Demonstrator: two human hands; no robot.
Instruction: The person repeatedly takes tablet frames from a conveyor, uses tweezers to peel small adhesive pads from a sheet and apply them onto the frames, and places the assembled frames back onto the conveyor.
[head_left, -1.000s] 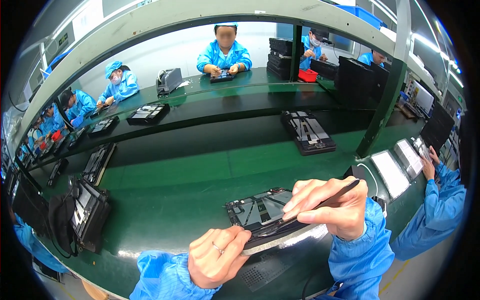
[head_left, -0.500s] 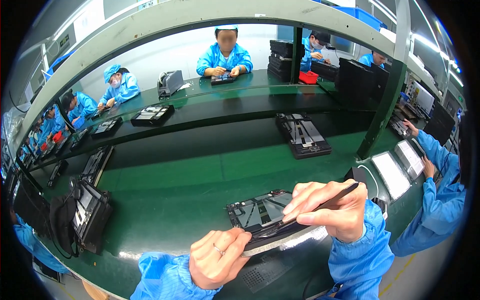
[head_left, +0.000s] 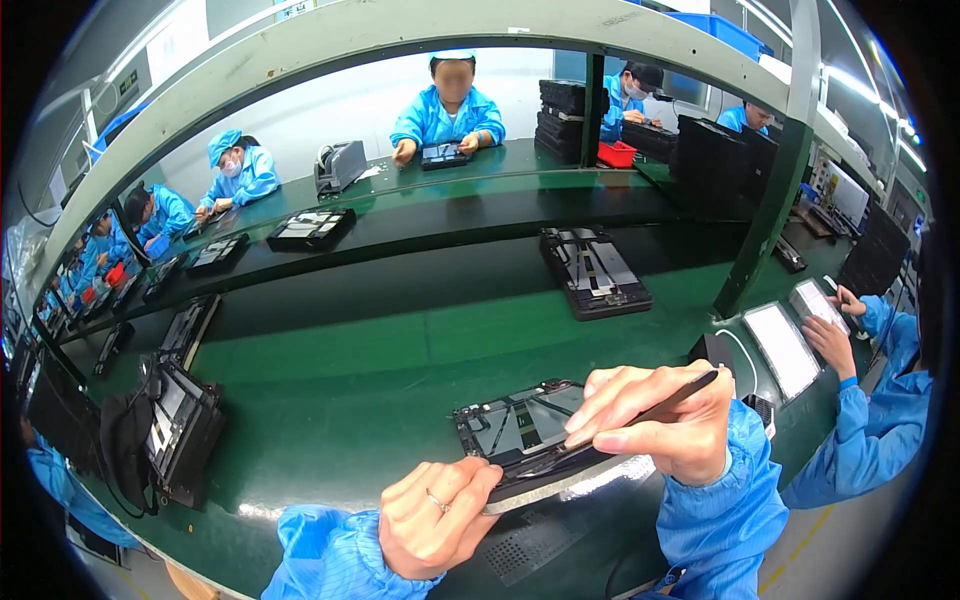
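Observation:
An opened tablet (head_left: 540,415) lies tilted before me, its inner plates, black flat cables and circuit parts bare. My left hand (head_left: 440,515) pinches its near left edge between thumb and fingers; a ring is on one finger. In my right hand (head_left: 660,415) is a pair of black tweezers (head_left: 680,393), held like a pen. Their tips reach down to the near edge of the tablet, close to my left fingertips. The exact point they touch is too small to make out. Under the tablet's near side shows a pale grey strip (head_left: 570,482).
Beyond stands another opened tablet (head_left: 597,272) on a black tray. Stacked devices (head_left: 178,440) and a black pouch (head_left: 125,440) are at left. A green post (head_left: 760,230) rises at right, near a white panel (head_left: 780,350) and a co-worker's hands (head_left: 830,335). Co-workers sit opposite.
My hands and the tablet stay almost still. The far tablet has shifted slightly left. At right, a co-worker's hands have come to the white box; the person opposite has moved one hand off their device.

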